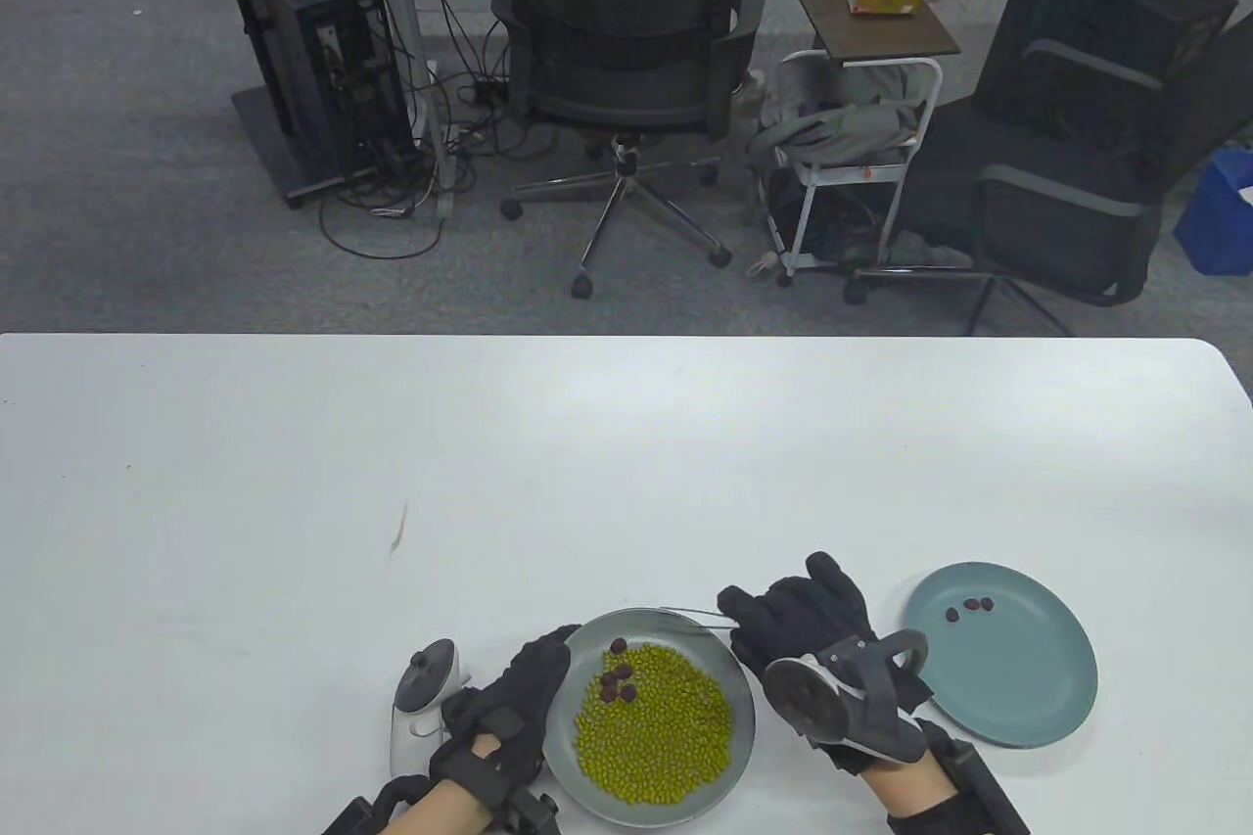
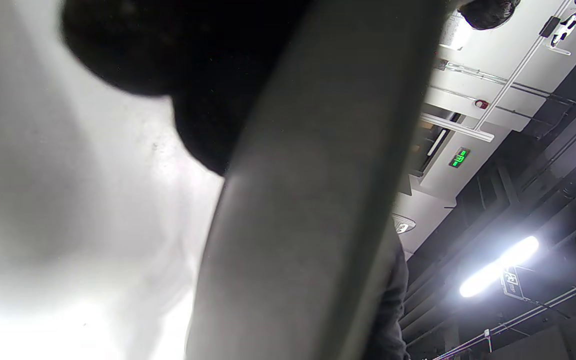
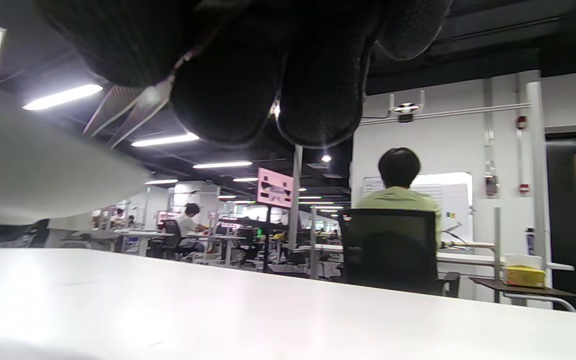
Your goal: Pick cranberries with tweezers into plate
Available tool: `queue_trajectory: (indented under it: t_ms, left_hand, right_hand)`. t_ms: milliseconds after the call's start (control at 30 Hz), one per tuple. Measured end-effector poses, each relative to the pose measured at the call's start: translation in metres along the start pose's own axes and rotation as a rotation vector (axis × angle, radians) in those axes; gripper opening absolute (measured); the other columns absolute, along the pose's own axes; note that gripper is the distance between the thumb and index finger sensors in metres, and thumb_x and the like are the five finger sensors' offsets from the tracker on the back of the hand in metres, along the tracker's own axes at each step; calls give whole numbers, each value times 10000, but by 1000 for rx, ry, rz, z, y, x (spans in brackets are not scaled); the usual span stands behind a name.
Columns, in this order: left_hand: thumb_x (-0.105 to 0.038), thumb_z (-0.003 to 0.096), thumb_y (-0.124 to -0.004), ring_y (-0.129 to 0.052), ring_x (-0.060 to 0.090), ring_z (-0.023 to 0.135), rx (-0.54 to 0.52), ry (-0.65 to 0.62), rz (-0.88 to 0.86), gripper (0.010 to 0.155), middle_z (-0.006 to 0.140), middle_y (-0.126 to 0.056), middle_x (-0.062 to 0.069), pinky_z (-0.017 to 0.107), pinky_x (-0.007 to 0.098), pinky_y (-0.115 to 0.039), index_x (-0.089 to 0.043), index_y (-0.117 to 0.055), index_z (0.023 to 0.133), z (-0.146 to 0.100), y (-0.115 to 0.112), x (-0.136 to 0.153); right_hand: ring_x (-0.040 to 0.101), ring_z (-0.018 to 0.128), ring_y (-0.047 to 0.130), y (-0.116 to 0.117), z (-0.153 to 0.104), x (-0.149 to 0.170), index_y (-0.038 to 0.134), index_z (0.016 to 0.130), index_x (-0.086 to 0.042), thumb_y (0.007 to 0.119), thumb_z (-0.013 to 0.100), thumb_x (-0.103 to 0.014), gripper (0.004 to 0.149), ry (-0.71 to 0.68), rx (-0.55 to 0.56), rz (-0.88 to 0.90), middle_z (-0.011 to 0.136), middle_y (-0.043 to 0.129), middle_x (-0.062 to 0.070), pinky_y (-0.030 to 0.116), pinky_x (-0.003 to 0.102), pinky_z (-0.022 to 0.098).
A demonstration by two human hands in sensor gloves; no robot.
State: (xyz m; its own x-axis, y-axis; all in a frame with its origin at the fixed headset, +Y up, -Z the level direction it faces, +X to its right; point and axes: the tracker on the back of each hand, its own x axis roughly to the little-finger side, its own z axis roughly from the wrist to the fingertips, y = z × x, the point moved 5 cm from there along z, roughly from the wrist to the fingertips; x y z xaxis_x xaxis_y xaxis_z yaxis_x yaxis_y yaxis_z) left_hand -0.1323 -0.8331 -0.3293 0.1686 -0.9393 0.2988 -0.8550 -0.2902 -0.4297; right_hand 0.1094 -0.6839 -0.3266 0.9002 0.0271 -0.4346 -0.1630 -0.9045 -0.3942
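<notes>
A grey plate (image 1: 739, 693) near the table's front edge holds green beans (image 1: 654, 722) and several dark cranberries (image 1: 619, 676) at its upper left. A teal plate (image 1: 1028, 688) to its right holds three cranberries (image 1: 969, 607). My right hand (image 1: 798, 625) holds metal tweezers (image 1: 690, 619), their tips pointing left over the grey plate's far rim, apart from the cranberries. The tweezers also show in the right wrist view (image 3: 128, 112) under my gloved fingers (image 3: 268, 100). My left hand (image 1: 514, 698) grips the grey plate's left rim, which fills the left wrist view (image 2: 308, 200).
The white table (image 1: 489, 483) stretches far beyond the plates. A small dark mark (image 1: 399, 530) lies on it to the left. An office chair (image 1: 626, 81), a side cart (image 1: 861, 150) and cables stand on the floor past the table's far edge.
</notes>
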Motion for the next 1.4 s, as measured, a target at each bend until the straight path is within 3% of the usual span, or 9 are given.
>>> queue_trajectory:
  t_ms: [600,1133,1400]
  left_hand:
    - [-526,525,-596,-1051,270,381,29,6,13,604,899,-741,59,197,316,-911,-220,-432,1020,0,-8,3]
    - [-525,526,-595,-1050,271,385,29,3,24,604,901,-739,58,200,318,-910,-220,-430,1021,1,-8,3]
    - [-525,526,-594,-1049,271,390,10,-11,30,604,902,-738,58,205,319,-909,-221,-429,1021,0,-5,0]
  right_hand:
    - [140,786,829,4,-1,-22,725,836,-408,702,365,-512,483,-103,-21,-39,666,884,-204,414,472,785]
    - [125,749,847,4,-2,-24,763,815,-380,710,369,-493,463,-111,-3,-26,626,897,-185,426,471,782]
    - [121,737,855,-6,-4,-17,767,814,-372,710,369,-494,465,-86,26,-9,619,899,-181,434,471,780]
